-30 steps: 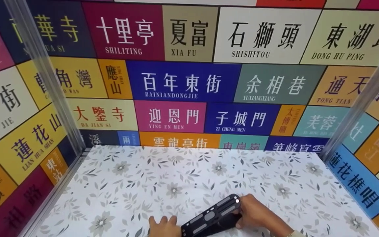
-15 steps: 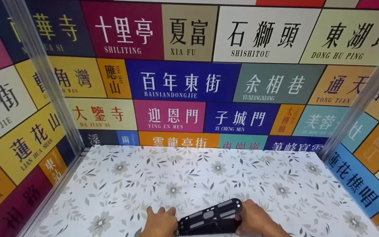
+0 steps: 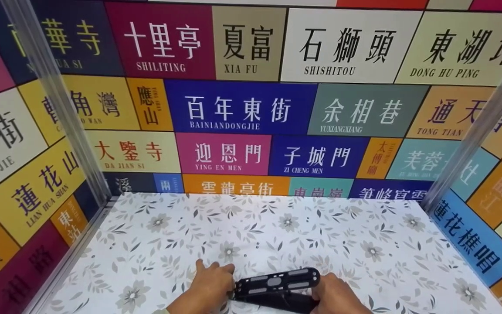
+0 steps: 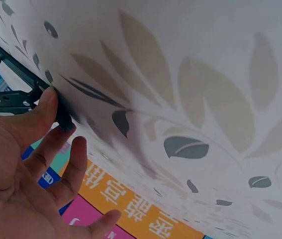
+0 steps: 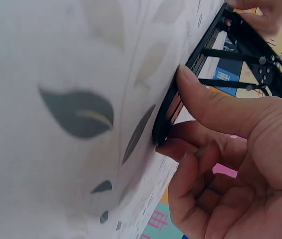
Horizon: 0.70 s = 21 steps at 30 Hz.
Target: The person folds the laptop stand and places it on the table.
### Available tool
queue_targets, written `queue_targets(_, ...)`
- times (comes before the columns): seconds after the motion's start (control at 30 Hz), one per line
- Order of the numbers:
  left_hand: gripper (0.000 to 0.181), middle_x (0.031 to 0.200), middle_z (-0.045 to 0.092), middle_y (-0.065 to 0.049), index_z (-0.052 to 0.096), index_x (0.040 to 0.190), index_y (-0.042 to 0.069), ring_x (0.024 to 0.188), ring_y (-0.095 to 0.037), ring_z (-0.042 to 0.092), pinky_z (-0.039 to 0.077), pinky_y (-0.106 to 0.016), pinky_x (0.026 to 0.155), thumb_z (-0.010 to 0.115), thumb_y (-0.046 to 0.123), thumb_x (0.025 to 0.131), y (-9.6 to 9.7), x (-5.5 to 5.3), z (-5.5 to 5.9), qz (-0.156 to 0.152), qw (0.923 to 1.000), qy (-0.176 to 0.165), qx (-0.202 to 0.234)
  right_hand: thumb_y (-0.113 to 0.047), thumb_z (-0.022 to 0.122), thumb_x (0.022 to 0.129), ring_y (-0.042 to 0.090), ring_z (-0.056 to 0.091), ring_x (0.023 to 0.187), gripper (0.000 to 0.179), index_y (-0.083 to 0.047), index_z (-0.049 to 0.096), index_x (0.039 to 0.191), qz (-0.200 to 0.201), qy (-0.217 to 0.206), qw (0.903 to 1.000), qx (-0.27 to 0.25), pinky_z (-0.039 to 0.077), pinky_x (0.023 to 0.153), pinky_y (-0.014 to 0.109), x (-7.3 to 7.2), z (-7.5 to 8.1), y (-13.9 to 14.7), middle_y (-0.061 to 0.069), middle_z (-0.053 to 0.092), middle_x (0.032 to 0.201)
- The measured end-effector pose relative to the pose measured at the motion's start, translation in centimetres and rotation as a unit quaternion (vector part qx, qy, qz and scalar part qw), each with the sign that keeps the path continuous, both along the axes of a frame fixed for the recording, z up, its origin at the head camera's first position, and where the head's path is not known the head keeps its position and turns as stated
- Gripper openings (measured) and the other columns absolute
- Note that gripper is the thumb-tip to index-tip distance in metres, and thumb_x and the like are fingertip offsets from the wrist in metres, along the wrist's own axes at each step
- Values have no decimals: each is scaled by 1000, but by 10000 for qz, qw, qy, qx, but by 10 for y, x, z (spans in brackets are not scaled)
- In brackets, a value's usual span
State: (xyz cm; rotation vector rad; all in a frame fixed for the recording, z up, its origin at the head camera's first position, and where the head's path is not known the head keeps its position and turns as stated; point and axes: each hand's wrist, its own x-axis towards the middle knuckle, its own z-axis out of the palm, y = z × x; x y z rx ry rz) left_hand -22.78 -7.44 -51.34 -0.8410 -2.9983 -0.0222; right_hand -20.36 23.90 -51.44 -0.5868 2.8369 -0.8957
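A black folding stand with grey strips and slots lies between my hands near the front of the patterned surface in the head view. Its upper plate sits at an angle over a lower black part. My left hand pinches its left end; in the left wrist view the thumb presses the black end against the index finger, other fingers apart. At the opposite end, my right hand grips the stand. The right wrist view shows thumb and index finger pinching a black bar, with thin struts behind.
A white cloth with grey flowers and leaves covers the table. Coloured wall panels with lettering rise behind and at both sides. Clear upright strips stand at the corners.
The stand has turned from a steep slant to lie nearly level across the view. My left hand has moved farther forward, the right hand slightly back. More of the lower part shows.
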Motion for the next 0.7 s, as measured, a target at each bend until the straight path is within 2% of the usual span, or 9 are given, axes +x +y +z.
queue_targets(0.17,20,76,49,11,73,68,31,66,-18,47,37,-67,74,75,11,64,-4,-9,0,-305,9991,191,220,-27,84,50,6,56,50,19,-22,69,61,-340,-219,9992,-14,46,49,26,7,-1,-4,-15,60,51)
queue_targets(0.33,17,75,49,12,74,70,32,65,-17,49,37,-67,75,79,17,63,-7,-17,-1,-462,9975,393,363,-42,83,56,3,54,45,24,-25,66,55,-402,-79,9992,17,44,44,24,9,-2,-7,-17,57,46)
queue_targets(0.53,15,72,46,14,72,66,32,62,-15,47,38,-61,71,78,19,65,-10,-25,-4,-615,9961,504,395,-26,79,55,2,39,38,27,-19,55,45,-563,426,9964,466,35,36,23,10,-5,-8,-15,47,41)
queue_targets(0.7,15,72,46,14,74,70,33,65,-15,50,39,-62,71,76,19,68,-11,-27,-5,-664,9947,572,536,-32,81,55,5,42,40,28,-19,56,47,-680,376,9955,545,36,38,25,12,-4,-8,-14,49,43)
